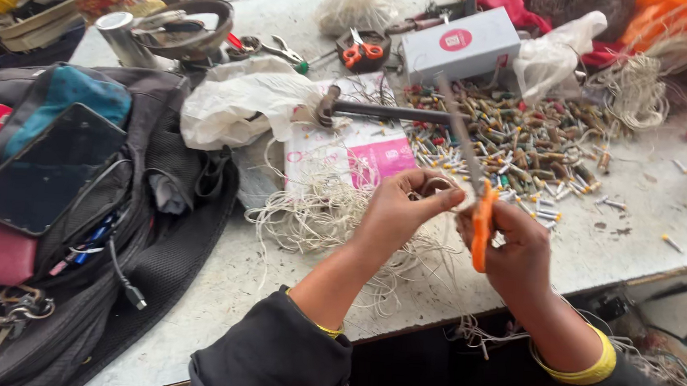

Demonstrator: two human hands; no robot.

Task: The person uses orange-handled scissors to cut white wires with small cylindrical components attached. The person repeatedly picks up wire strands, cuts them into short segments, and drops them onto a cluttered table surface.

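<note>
From the head view I see my left hand [402, 208] pinched narrow, thumb and fingers closed on a small bundle of pale string looped into a ring [433, 186], held up just above the grey worktable [274, 284]. My right hand [515, 251] is wrapped tight around the orange plastic handle of a pair of long steel-bladed scissors [479, 217], whose blades slant up and away toward the far side; I cannot tell whether the blades are parted. The two hands are close together, the scissors just beside the string ring. Under and around the left hand lies a loose tangle of cream-coloured string offcuts [318, 215]. Beyond the hands spreads a heap of small cylindrical fuse-tipped pieces [521, 140], and a pink and white printed packet [362, 150] lies flat near it. A black fabric backpack [119, 227] sits well to the left with a dark phone [47, 167] resting on it.
</note>
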